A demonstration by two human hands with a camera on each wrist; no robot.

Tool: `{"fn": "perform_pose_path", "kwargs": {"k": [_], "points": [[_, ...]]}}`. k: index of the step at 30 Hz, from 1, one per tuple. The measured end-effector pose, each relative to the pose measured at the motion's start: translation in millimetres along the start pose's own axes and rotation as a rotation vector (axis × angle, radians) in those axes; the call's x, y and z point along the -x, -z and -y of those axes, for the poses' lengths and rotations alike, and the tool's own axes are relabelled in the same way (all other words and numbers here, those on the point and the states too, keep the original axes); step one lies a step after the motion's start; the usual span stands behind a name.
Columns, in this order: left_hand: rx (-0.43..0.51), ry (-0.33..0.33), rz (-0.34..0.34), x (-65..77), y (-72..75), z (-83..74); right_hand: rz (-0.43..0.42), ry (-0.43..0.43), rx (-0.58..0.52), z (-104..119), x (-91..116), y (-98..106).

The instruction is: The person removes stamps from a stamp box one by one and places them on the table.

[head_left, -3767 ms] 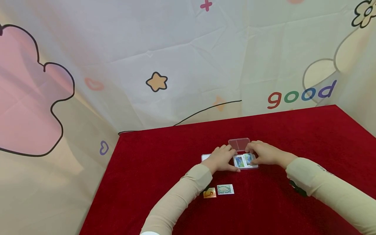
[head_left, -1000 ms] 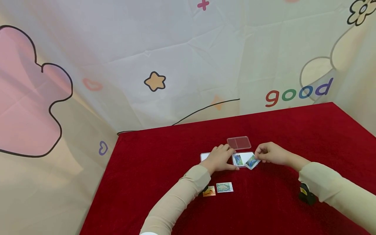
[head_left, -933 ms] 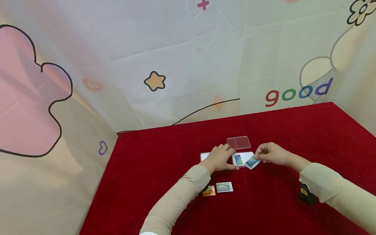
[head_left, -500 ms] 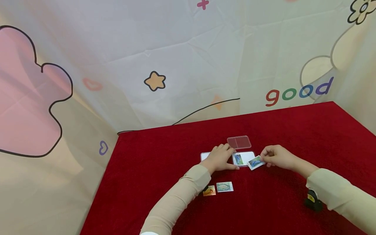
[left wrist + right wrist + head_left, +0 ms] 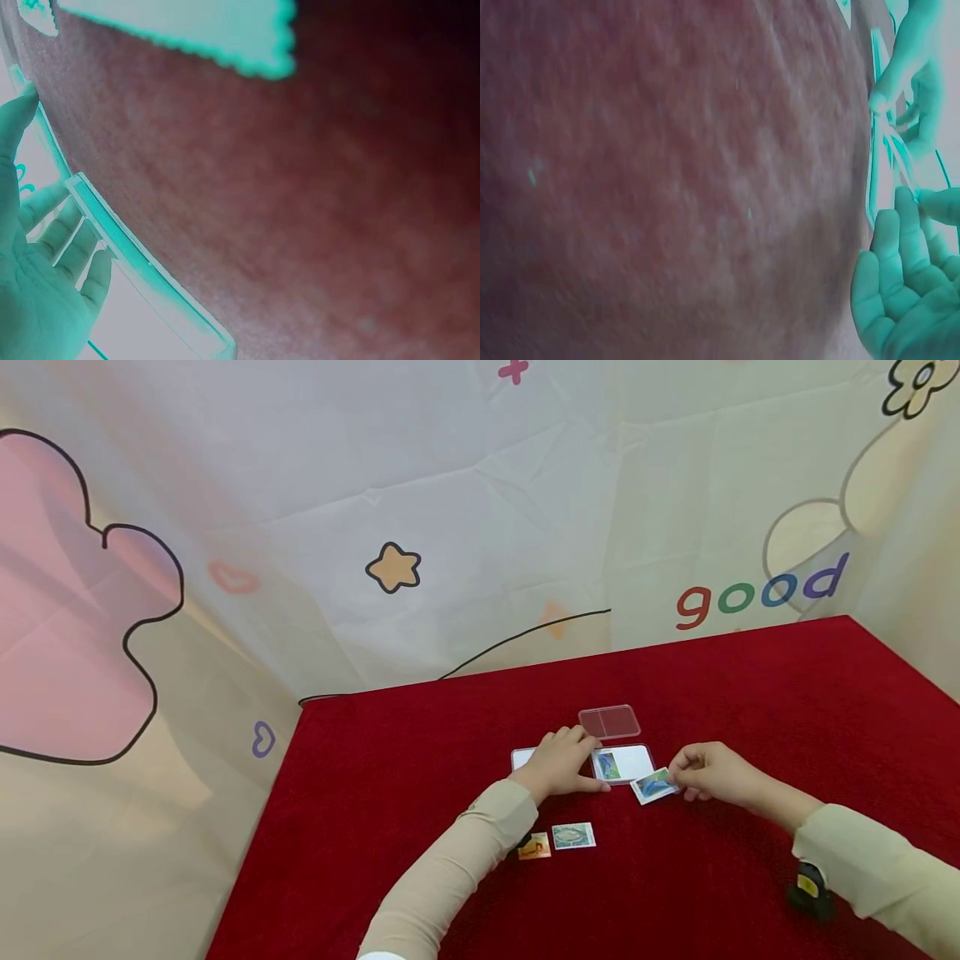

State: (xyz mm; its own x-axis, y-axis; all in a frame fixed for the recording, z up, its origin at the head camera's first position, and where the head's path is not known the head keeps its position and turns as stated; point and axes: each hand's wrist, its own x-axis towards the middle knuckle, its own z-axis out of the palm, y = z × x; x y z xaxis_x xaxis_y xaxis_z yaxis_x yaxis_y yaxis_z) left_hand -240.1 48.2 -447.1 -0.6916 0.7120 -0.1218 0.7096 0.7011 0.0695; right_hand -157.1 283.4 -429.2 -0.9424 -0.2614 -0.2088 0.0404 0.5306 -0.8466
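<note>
In the head view my left hand rests over two shallow clear cases with white inside. Its fingers are spread and its thumb touches the near edge of the right case; the hand covers most of the left case. One blue-green postage stamp lies in the right case's left half; bare white shows in its right half. Just off that case's near right corner, my right hand pinches another blue-green stamp between thumb and fingertips. The right wrist view shows this pinch edge-on.
A clear divided lid lies behind the right case. Closer to me on the red cloth are an orange stamp, partly behind the left sleeve, and a green stamp. A printed curtain hangs behind the table.
The right hand has drawn the pinched stamp out of the case's right half, toward the right and nearer to me, baring the white inside. The left hand has stayed in place.
</note>
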Motion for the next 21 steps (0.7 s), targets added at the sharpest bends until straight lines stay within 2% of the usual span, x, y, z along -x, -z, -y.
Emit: {"fn": "perform_pose_path", "kwargs": {"k": [8,21], "points": [[0.006,-0.003,-0.004,-0.2,0.1,-0.7,0.012,-0.047,-0.047,3.1,10.8,-8.4],[0.001,-0.003,0.006,0.2,0.4,-0.3,0.037,-0.078,-0.084,4.0,23.8,-22.4]]}}
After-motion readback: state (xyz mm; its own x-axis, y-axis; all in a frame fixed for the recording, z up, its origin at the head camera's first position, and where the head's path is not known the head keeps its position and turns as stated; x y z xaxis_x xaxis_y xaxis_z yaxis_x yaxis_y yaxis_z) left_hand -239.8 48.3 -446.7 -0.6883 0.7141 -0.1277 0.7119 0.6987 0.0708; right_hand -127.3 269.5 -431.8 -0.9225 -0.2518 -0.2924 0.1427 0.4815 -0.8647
